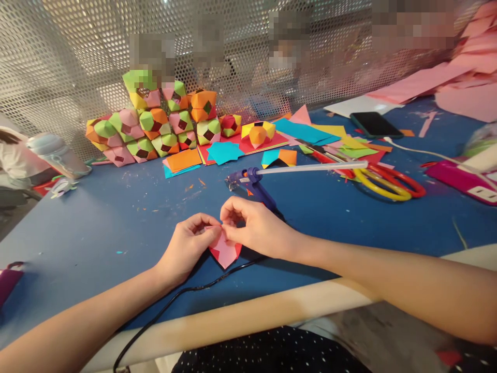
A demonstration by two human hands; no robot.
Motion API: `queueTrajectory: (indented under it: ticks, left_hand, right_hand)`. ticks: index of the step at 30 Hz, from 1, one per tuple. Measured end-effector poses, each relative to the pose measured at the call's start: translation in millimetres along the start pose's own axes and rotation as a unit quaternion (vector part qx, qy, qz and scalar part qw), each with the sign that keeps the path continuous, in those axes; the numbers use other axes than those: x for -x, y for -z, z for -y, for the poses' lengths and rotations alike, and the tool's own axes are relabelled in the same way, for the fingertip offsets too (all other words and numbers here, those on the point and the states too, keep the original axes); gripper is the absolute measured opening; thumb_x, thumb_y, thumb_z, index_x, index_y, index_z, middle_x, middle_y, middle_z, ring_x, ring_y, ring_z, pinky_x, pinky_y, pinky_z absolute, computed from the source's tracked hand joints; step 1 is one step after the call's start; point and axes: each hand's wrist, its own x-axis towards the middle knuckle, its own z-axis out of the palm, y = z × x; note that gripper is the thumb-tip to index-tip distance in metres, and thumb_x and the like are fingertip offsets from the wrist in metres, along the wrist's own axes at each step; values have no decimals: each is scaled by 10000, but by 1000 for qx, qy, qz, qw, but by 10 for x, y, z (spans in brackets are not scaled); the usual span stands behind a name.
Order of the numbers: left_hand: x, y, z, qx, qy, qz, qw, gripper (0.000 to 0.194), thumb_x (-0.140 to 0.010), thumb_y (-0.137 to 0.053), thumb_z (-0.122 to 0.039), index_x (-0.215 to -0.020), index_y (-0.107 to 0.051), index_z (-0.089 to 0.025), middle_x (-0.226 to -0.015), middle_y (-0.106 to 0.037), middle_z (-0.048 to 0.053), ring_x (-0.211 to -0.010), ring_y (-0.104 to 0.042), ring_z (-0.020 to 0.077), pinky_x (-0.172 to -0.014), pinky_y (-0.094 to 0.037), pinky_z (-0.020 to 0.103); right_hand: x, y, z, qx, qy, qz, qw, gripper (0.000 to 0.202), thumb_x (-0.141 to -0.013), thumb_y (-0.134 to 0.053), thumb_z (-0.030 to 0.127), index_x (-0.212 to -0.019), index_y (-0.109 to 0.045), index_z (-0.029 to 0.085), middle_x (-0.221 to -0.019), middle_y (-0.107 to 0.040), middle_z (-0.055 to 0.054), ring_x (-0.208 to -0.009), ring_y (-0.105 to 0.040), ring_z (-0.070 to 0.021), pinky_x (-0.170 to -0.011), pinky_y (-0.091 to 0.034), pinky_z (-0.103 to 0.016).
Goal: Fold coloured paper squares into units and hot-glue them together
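A small pink and red folded paper piece point(226, 254) is held just above the blue table, its pointed end toward me. My left hand point(190, 243) pinches its upper left edge between thumb and fingers. From the other side, my right hand point(252, 225) pinches its top near the centre, so the fingertips of both hands almost meet. The fingers cover the paper's upper part. Just beyond my right hand lies a blue glue gun point(252, 181) with a long white glue stick point(314, 168) sticking out of its back. A black cord point(194, 288) runs below the paper.
Folded paper balls point(155, 122) are stacked at the back against a perforated metal screen point(97, 31). Coloured paper sheets point(306, 131), scissors point(382, 181), a phone point(376, 125) with a white cable and a magenta box point(462, 178) lie rightward. A bottle point(58, 155) stands far left.
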Motion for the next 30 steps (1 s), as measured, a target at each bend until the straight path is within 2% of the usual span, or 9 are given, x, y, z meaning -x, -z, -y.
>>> queueTrajectory:
  ticks: [3, 5, 7, 9, 12, 15, 20, 27, 30]
  left_hand:
    - [6, 4, -9, -36, -12, -17, 999, 66, -754, -587, -200, -718, -605, -148, -603, -536, -40, -552, -440, 58, -530, -359, 169]
    - [3, 15, -6, -39, -24, -40, 998, 50, -745, -578, -187, -713, -595, -152, -580, -521, -48, -537, -433, 58, -521, -357, 169]
    - [-4, 25, 0, -36, -35, -64, 997, 31, -731, -577, -173, -710, -591, -155, -585, -530, -50, -539, -442, 58, -527, -364, 169]
    - [-10, 29, 3, -31, -42, -79, 996, 19, -718, -580, -166, -704, -588, -157, -601, -547, -47, -548, -461, 61, -540, -379, 172]
    - [-10, 23, -3, -30, -43, -85, 995, 3, -702, -585, -162, -702, -583, -160, -625, -554, -46, -555, -479, 64, -550, -396, 177]
    - [-3, 11, -8, -44, -45, -79, 995, 26, -686, -589, -154, -700, -570, -164, -638, -546, -47, -560, -486, 67, -555, -407, 181]
    - [8, -9, -11, -48, -42, -39, 997, 108, -651, -593, -115, -678, -508, -175, -680, -558, -40, -582, -498, 80, -562, -416, 200]
    - [47, 8, -78, -87, -49, -6, 995, 152, -758, -611, -262, -886, -575, -189, -775, -599, -21, -698, -545, 111, -645, -437, 218]
    - [53, 33, -96, -167, -100, 2, 981, 142, -828, -540, -292, -842, -632, -185, -790, -627, 5, -730, -552, 128, -680, -434, 231]
  right_hand:
    - [24, 1, 30, -6, 27, 14, 1000, 99, -739, -536, 103, -765, -497, 190, -691, -537, 37, -638, -527, -96, -612, -439, -237]
    - [19, 21, 41, -63, 15, 33, 997, 27, -795, -529, 188, -813, -509, 185, -740, -552, 19, -678, -542, -105, -637, -456, -243]
    - [3, 44, 47, -105, -7, 41, 994, 82, -846, -483, 252, -855, -518, 178, -781, -569, 0, -716, -558, -115, -665, -468, -257]
    - [-8, 54, 48, -84, -16, 32, 996, 102, -855, -471, 256, -843, -530, 174, -775, -579, -4, -714, -558, -119, -668, -464, -264]
    - [-9, 37, 35, 21, 0, 9, 1000, 55, -801, -538, 193, -752, -550, 172, -701, -573, 7, -650, -530, -117, -618, -436, -257]
    - [0, 11, 15, 90, 43, -8, 995, 113, -776, -540, 119, -677, -545, 174, -664, -566, 11, -626, -511, -111, -606, -418, -252]
    - [13, 11, -9, 116, 100, -22, 988, 154, -771, -519, 68, -662, -530, 177, -661, -546, 16, -615, -492, -102, -599, -401, -238]
    - [7, 52, -21, 133, 137, -29, 981, 155, -774, -516, 66, -662, -514, 174, -678, -520, 16, -634, -482, -98, -603, -385, -231]
    - [13, 55, -10, 148, 146, -24, 978, 163, -774, -516, 66, -651, -512, 173, -671, -515, 14, -634, -477, -100, -603, -381, -235]
